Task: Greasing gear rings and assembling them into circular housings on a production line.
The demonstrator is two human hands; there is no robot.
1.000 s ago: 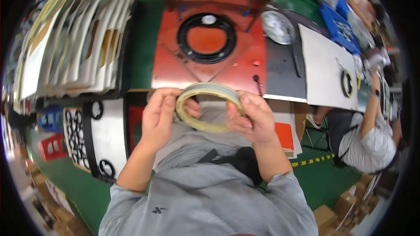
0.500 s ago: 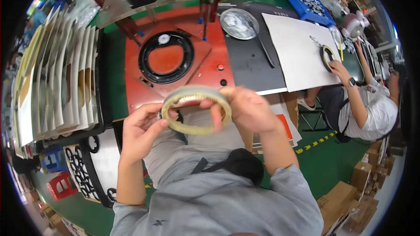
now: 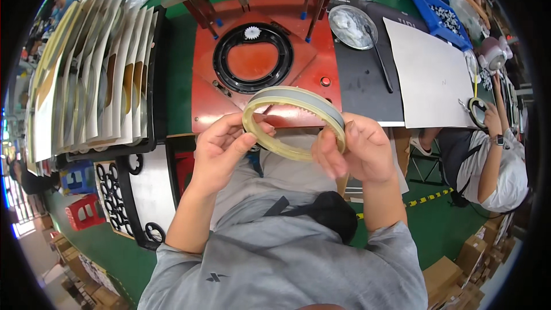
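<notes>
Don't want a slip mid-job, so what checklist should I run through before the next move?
1. Left grip on the pale ring: ok, at its left side.
2. Right grip on the pale ring: ok, at its right side.
3. Black ring lying on the red plate: ok.
4. White gear fully seated: cannot tell.
5. Red button clear of both grips: ok.

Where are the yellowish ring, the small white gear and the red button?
Yellowish ring (image 3: 302,99): head view, on its grey band.
Small white gear (image 3: 252,33): head view, at its centre.
Red button (image 3: 325,81): head view, on its round top.
</notes>
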